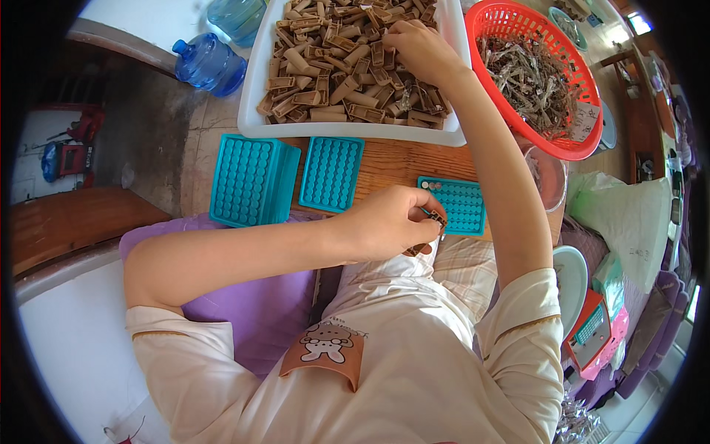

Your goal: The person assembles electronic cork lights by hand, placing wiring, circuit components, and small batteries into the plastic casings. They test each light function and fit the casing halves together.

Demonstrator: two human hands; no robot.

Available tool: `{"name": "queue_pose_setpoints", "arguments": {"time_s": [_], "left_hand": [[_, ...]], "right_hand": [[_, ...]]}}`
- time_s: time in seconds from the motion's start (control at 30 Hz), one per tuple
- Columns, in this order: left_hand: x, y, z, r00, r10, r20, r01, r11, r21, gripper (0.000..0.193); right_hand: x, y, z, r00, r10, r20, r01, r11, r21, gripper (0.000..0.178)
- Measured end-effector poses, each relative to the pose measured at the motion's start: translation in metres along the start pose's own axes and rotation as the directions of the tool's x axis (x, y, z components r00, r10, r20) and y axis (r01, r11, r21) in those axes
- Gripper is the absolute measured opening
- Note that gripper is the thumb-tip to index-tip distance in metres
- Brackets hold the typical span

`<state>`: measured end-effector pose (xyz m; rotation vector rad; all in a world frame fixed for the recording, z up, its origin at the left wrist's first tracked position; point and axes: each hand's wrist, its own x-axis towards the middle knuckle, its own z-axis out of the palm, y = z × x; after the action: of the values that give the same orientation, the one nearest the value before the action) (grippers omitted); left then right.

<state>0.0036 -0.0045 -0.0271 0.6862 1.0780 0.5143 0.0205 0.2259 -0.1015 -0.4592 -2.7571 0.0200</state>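
- L hand (392, 223): closed in a pinch, thumb + fingertips on a small brown piece (439, 219), held over the wearer's lap, just beside the near edge of the R-most teal tray. Fingers hide most of it, so exact shape n/a.
- R hand (423, 50): reached into the white tub (355, 132), fingertips down among the tan trough-shaped casings (361, 55). Can't tell if it's gripping one or only touching.
- Casings: loose heap, mixed angles, some hollow side up, some rounded back up. Look like thin, hard plastic: prob. v. light, stiff, a bit slippery. Walls may crack or flex if squeezed hard.
- Best hold (my guess): thumb + index on the two long side walls, approx. mid-length; avoid pressing on the open ends. Tangled heap, so lift one straight up so neighbours don't come too.
- R-most teal tray (464, 209): round wells, a few small pale discs (431, 186) at its far L corner. Discs look tiny + light; prob. easy to flick away, so take by the rim.
- Other teal trays: middle one (331, 174) flat on the wooden table (396, 159); L one (250, 177) taller, maybe a stack.
- Red basket (592, 92) R of tub, w/ thin tangled strips (529, 81).
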Motion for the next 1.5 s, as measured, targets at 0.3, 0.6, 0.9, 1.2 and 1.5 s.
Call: {"name": "queue_pose_setpoints", "arguments": {"time_s": [0.3, 0.6, 0.9, 1.2, 1.5], "left_hand": [[-0.007, 0.016, 0.002, 0.929, 0.365, -0.062, -0.361, 0.930, 0.075, 0.026], [-0.018, 0.019, 0.013, 0.831, 0.505, -0.233, -0.502, 0.861, 0.075, 0.031], [-0.020, 0.023, 0.019, 0.770, 0.595, -0.230, -0.591, 0.801, 0.094, 0.038], [-0.015, 0.019, 0.018, 0.763, 0.608, -0.220, -0.612, 0.789, 0.059, 0.039], [-0.003, 0.005, 0.015, 0.667, 0.708, -0.230, -0.565, 0.683, 0.463, 0.037]], "right_hand": [[-0.048, -0.019, -0.075, 0.875, 0.431, -0.219, -0.021, 0.487, 0.873, 0.020], [-0.157, -0.090, -0.117, 0.685, 0.724, 0.082, -0.218, 0.097, 0.971, 0.029], [-0.169, -0.172, -0.087, 0.515, 0.857, 0.017, 0.089, -0.073, 0.993, 0.025], [-0.159, -0.181, -0.079, 0.455, 0.890, -0.022, 0.190, -0.073, 0.979, 0.021], [-0.148, -0.180, -0.082, 0.497, 0.866, -0.060, -0.121, 0.138, 0.983, 0.020]]}}
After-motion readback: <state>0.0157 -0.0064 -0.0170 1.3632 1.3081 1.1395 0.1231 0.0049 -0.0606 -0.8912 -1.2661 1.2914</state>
